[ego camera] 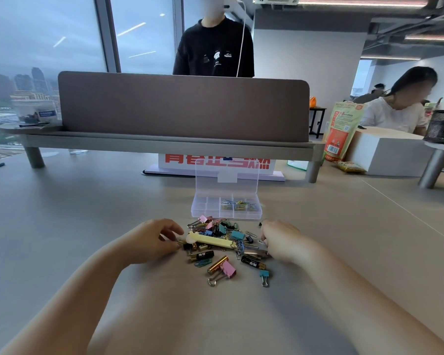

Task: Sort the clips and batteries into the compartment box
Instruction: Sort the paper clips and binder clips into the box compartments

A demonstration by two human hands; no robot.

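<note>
Sorting is mid-pick, I judge. At either side of the pile of clips and batteries, the left hand and right hand curl their fingers; whether either holds anything I cannot tell. Just beyond the pile stands the open box, with paper clips inside. Next, pinch one piece cleanly and carry it there.

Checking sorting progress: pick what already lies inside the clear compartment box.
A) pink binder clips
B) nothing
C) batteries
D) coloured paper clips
D: only thin coloured paper clips show inside the compartment box; the batteries and binder clips lie on the table before it.
</note>
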